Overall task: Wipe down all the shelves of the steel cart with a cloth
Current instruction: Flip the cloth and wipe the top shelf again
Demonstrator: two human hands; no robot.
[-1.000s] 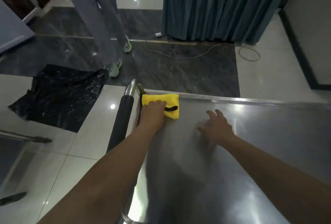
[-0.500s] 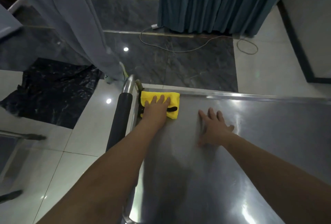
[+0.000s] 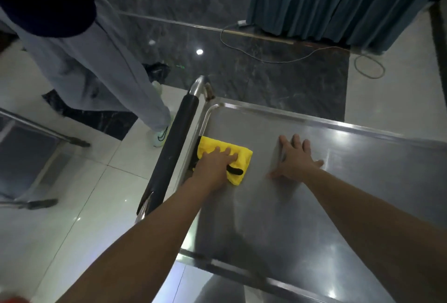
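Since the earlier frames, the yellow cloth (image 3: 223,155) has slid nearer along the left rim of the steel cart's top shelf (image 3: 314,206), away from its far-left corner, and a bystander in grey trousers (image 3: 101,72) has stepped closer. The left hand (image 3: 212,169) lies flat on the cloth, fingers spread, pressing rather than clutching; the right hand (image 3: 294,160) rests open, palm down, on bare steel just beside it, bracing the cart. Good wiping here likely means firm, even pressure, overlapping strokes hugging the raised rim beside the black handle (image 3: 173,147), then working rightward.
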